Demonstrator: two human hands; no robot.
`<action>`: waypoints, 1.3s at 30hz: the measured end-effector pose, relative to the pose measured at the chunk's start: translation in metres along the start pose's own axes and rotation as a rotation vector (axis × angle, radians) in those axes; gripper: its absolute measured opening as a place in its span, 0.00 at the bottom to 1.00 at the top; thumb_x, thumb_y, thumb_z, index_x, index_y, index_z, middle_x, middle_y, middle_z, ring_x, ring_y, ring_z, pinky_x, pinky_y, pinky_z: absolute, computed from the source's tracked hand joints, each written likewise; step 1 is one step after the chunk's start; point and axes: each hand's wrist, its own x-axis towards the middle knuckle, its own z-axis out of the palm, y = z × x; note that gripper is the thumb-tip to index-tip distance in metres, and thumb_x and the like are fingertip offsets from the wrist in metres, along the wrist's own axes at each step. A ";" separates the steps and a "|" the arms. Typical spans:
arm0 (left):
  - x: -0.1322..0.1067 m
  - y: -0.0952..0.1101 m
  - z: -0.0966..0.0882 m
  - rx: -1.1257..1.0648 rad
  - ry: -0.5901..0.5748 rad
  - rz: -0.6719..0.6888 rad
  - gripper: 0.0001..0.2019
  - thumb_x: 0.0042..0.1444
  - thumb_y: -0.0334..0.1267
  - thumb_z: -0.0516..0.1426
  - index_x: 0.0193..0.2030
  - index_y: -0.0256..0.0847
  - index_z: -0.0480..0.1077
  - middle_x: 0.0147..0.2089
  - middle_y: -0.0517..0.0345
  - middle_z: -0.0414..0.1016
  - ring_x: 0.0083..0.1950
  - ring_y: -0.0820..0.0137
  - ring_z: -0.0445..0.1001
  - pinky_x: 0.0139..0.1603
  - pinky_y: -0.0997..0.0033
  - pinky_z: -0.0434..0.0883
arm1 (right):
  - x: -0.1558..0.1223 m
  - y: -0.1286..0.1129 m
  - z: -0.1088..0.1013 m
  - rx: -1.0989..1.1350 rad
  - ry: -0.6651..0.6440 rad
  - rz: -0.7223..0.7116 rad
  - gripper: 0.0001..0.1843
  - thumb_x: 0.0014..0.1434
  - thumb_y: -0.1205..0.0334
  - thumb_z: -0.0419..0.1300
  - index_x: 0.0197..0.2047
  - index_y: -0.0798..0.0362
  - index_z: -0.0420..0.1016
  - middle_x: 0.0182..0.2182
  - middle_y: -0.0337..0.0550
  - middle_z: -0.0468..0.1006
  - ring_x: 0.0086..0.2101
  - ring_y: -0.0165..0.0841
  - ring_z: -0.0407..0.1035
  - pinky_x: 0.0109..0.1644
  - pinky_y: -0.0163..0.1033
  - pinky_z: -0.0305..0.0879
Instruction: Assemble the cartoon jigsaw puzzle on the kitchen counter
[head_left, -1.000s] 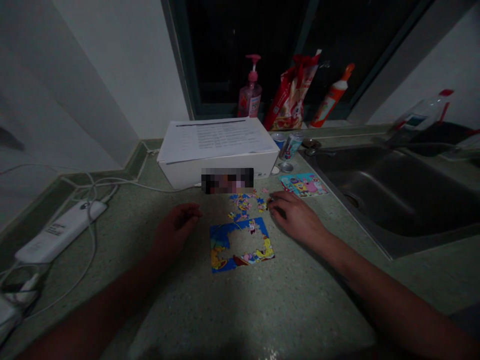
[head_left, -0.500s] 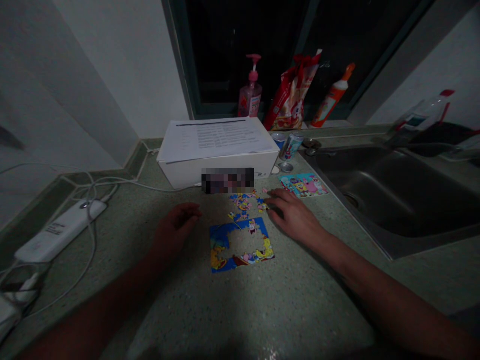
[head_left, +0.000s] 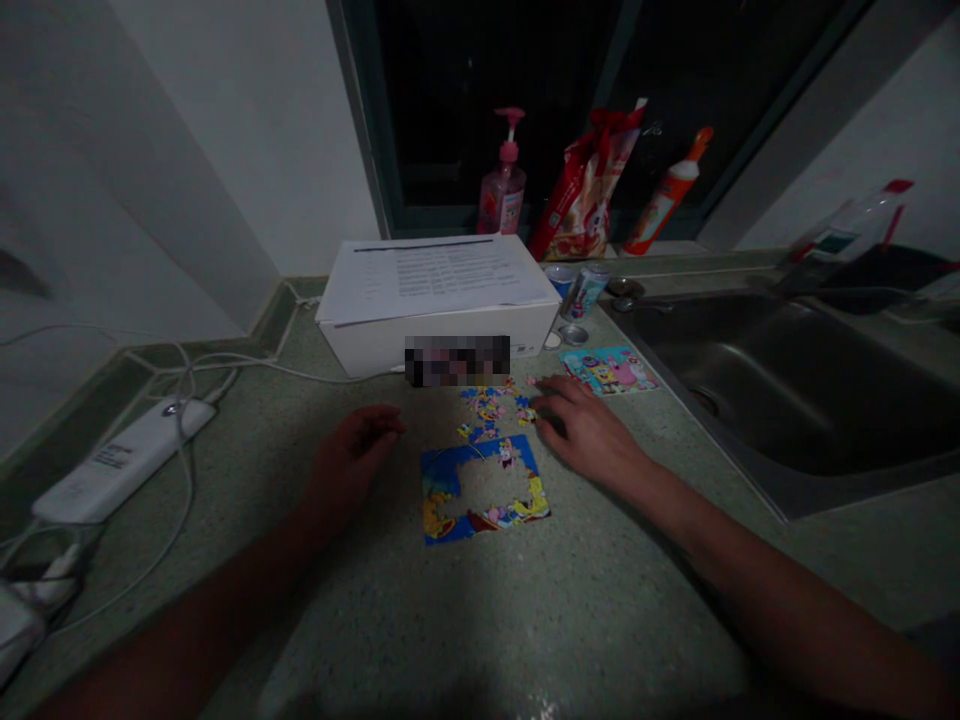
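We are leaning over a speckled green worktop [head_left: 675, 620], and the activity is centring on our right hand [head_left: 589, 435]. Its fingers [head_left: 551, 400] are curving down at the right edge of the loose jigsaw pieces [head_left: 487, 412], with the fingertips reaching in among them, but we cannot tell whether they are gripping a piece. Our left hand [head_left: 352, 450] is resting apart from the pieces, beside the puzzle, loosely curled and holding nothing that we can see.

The assembled jigsaw border [head_left: 480, 490] is lying flat between our hands, a blue and yellow cartoon ring with an open centre where the worktop is showing through. The loose pieces are scattered just above it, towards a white cardboard box [head_left: 375, 345] that is carrying a stack of printed sheets [head_left: 439, 275]. A blur is hiding part of the box's front. Just to the right of the pieces, a small cartoon picture card [head_left: 609, 370] is lying near the rim of a stainless steel sink [head_left: 780, 390]. Behind the card, a drink can [head_left: 585, 290] is leaning, a pink soap pump bottle [head_left: 502, 190] is standing on the window sill, and a white power strip [head_left: 124, 460] is lying among cables at the far left.
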 end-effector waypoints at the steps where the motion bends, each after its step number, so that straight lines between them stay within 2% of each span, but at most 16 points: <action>1: 0.000 0.000 0.000 0.002 0.000 0.004 0.20 0.55 0.49 0.64 0.52 0.44 0.76 0.45 0.50 0.86 0.51 0.55 0.85 0.60 0.49 0.79 | 0.000 0.000 0.000 -0.003 0.003 0.000 0.13 0.68 0.67 0.60 0.52 0.51 0.84 0.60 0.57 0.80 0.63 0.51 0.73 0.72 0.63 0.70; 10: -0.001 0.001 -0.001 0.010 0.006 0.011 0.20 0.54 0.50 0.65 0.51 0.44 0.76 0.45 0.51 0.87 0.51 0.54 0.85 0.60 0.48 0.78 | 0.000 0.002 0.002 -0.003 -0.002 -0.021 0.15 0.69 0.64 0.61 0.56 0.53 0.83 0.62 0.59 0.79 0.65 0.53 0.72 0.73 0.65 0.68; 13: 0.000 0.001 0.000 0.000 0.002 0.000 0.21 0.54 0.50 0.65 0.51 0.44 0.76 0.45 0.50 0.87 0.52 0.54 0.85 0.61 0.48 0.78 | 0.000 0.004 0.003 0.018 0.004 -0.015 0.13 0.69 0.62 0.62 0.54 0.50 0.83 0.62 0.56 0.79 0.66 0.52 0.71 0.73 0.65 0.68; 28: 0.001 -0.003 0.000 0.010 -0.006 0.004 0.21 0.55 0.51 0.64 0.52 0.42 0.76 0.46 0.50 0.86 0.52 0.55 0.85 0.61 0.48 0.78 | 0.005 0.007 0.003 0.005 -0.011 -0.030 0.09 0.68 0.63 0.63 0.48 0.54 0.83 0.62 0.62 0.79 0.66 0.55 0.71 0.74 0.68 0.65; 31: 0.001 -0.007 -0.001 0.012 -0.001 0.007 0.22 0.55 0.51 0.64 0.53 0.42 0.76 0.46 0.50 0.86 0.52 0.54 0.85 0.61 0.48 0.78 | 0.004 0.009 0.001 0.021 -0.014 -0.035 0.08 0.67 0.65 0.63 0.48 0.52 0.83 0.62 0.59 0.79 0.67 0.55 0.70 0.75 0.69 0.64; 35: 0.001 -0.007 0.000 -0.005 0.001 0.017 0.22 0.55 0.51 0.65 0.52 0.43 0.76 0.46 0.50 0.86 0.52 0.54 0.85 0.61 0.48 0.78 | 0.003 0.010 -0.002 0.039 0.002 -0.018 0.12 0.66 0.67 0.62 0.50 0.51 0.84 0.63 0.58 0.80 0.68 0.55 0.69 0.75 0.69 0.64; 39: 0.000 -0.004 0.000 -0.004 -0.003 0.010 0.21 0.55 0.50 0.65 0.52 0.43 0.76 0.46 0.50 0.86 0.52 0.55 0.84 0.61 0.48 0.77 | 0.003 0.011 0.000 0.049 -0.012 -0.018 0.13 0.67 0.63 0.64 0.53 0.53 0.84 0.64 0.61 0.79 0.68 0.57 0.68 0.75 0.71 0.62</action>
